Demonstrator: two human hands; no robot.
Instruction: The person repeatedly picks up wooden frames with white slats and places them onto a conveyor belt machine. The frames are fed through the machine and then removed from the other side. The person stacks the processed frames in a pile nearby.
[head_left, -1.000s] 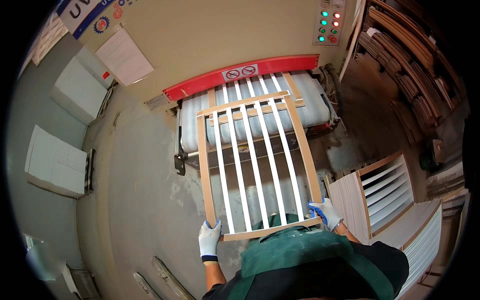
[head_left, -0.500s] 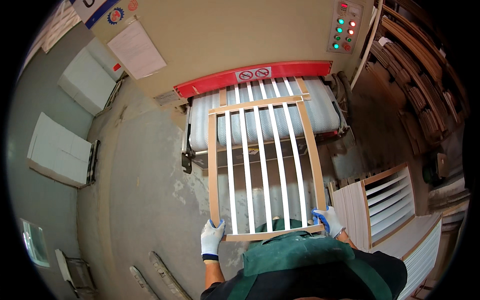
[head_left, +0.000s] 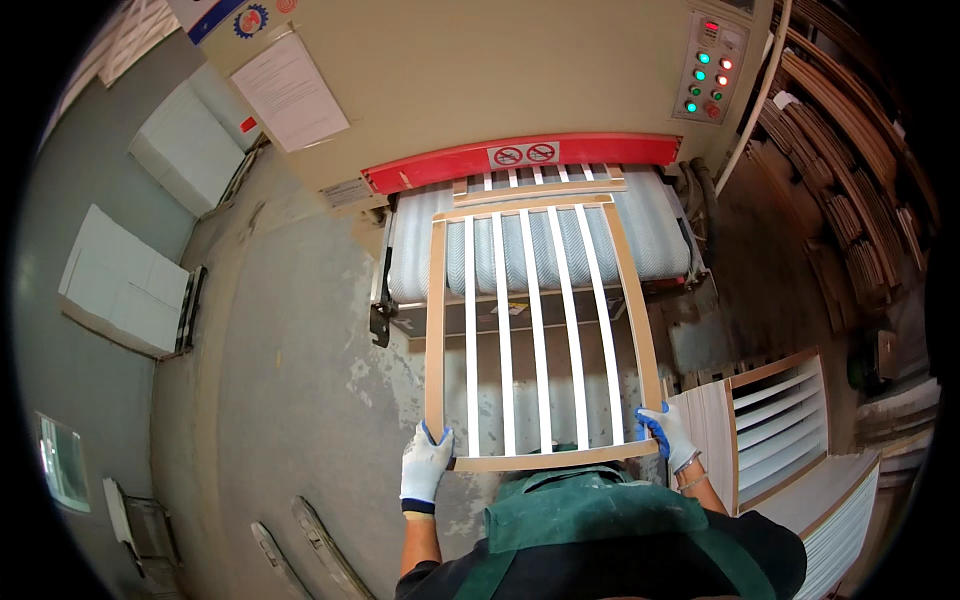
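Observation:
A slatted frame (head_left: 436, 330), brown-edged with several white slats, spans from my waist to the machine's belt (head_left: 655, 235). My left hand (head_left: 427, 462), in a white and blue glove, grips its near left corner. On the near right corner, my right hand (head_left: 668, 436), gloved alike, is closed on the side rail. The far end of the frame lies over the grey patterned belt. Just beyond it, a second slatted frame (head_left: 545, 187) lies partly under the machine's red guard bar (head_left: 420, 172); its far part is hidden.
The beige machine (head_left: 520, 70) carries a panel of lit buttons (head_left: 708, 72) at upper right. Stacked slatted frames (head_left: 785, 425) stand close on my right. White stacks (head_left: 130, 275) line the left wall. Two pallet-jack forks (head_left: 325, 545) lie at lower left.
The second frame has moved farther under the red bar, and a gap now shows between the two frames. My hands still hold the near frame, almost in the same place.

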